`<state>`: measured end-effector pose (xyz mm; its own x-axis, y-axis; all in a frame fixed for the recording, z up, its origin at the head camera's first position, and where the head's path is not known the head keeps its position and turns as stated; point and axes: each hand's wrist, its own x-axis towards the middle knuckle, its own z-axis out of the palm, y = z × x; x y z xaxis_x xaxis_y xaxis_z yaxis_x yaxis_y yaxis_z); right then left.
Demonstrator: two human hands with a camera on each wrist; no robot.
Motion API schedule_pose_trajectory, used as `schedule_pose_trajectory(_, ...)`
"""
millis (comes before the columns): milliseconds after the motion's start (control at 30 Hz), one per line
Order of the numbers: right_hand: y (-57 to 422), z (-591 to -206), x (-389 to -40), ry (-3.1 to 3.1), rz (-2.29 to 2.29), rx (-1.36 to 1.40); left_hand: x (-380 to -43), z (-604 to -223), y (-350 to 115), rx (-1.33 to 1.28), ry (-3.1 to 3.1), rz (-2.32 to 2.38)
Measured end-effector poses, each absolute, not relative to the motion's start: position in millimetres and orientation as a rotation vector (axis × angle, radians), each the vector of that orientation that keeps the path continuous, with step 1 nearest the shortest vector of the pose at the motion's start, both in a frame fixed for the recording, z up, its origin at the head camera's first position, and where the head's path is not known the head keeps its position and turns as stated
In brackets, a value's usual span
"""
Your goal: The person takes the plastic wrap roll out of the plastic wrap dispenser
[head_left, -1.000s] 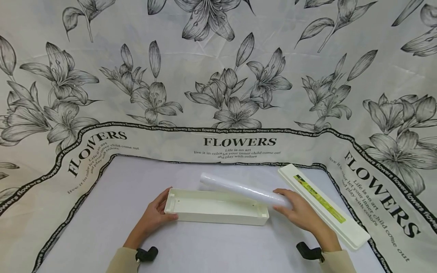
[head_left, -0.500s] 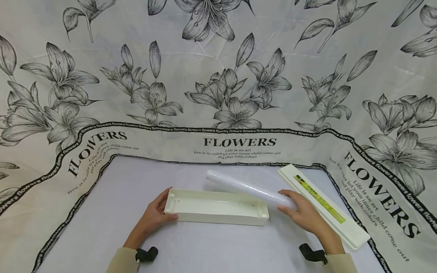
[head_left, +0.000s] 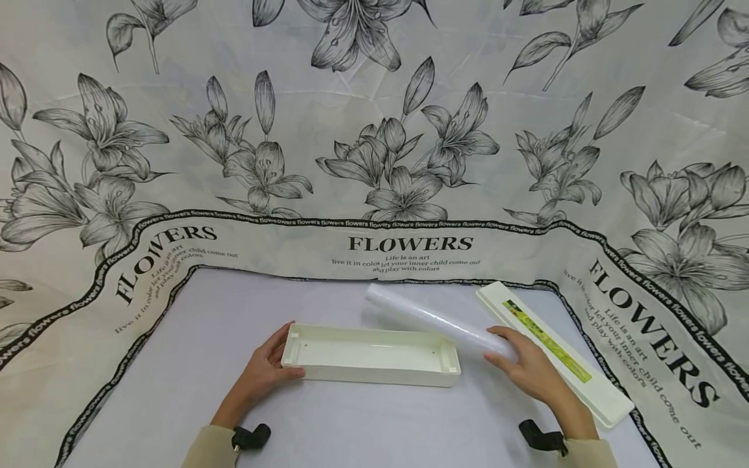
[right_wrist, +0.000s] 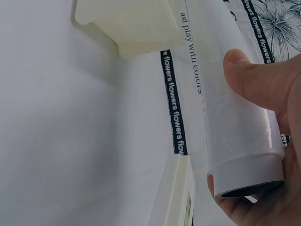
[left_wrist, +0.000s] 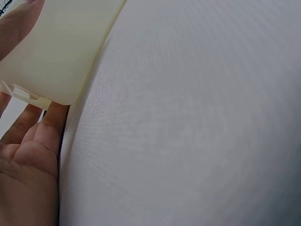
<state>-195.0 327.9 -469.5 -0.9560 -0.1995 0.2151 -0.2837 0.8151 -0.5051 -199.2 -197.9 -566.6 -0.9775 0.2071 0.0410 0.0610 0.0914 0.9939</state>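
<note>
A long cream plastic box (head_left: 368, 374) lies lidless on the table, and its inside holds nothing that shows. At its left end my left hand (head_left: 270, 364) grips it, thumb on the front wall and fingers behind. My right hand (head_left: 526, 364) holds the near end of a roll of clear plastic film (head_left: 433, 315), above and behind the box's right part. The roll slants up to the left. In the right wrist view the thumb lies along the film roll (right_wrist: 240, 117), whose hollow tube end shows below it.
The box's long lid (head_left: 550, 351), with a yellow-green label, lies slantwise on the right, close beside my right hand. A white tablecloth (head_left: 374, 429) with a printed flower border covers the table and rises behind it.
My right hand has moved a little to the right, taking the film roll with it. The roll's far end has shifted right and up. My left hand and the box stay put.
</note>
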Motion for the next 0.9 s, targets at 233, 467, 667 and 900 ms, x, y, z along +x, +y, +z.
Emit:
schedule_pose_trajectory(233,333,-472,-195,-2.841,0.835,0.349,-200,-566,-198,0.275,2.237,2.036)
schedule_pose_trajectory(467,339,-477,-193,-2.858,0.835,0.306,-198,-565,-197,0.234,2.255,2.005)
schedule_pose_trajectory(667,344,-480,-191,-2.844,0.844,0.293,-199,-566,-196,0.256,2.254,2.009)
schedule_pose_trajectory(900,347,-479,-191,-2.851,0.823,0.270,-199,-568,-196,0.290,2.278,2.003)
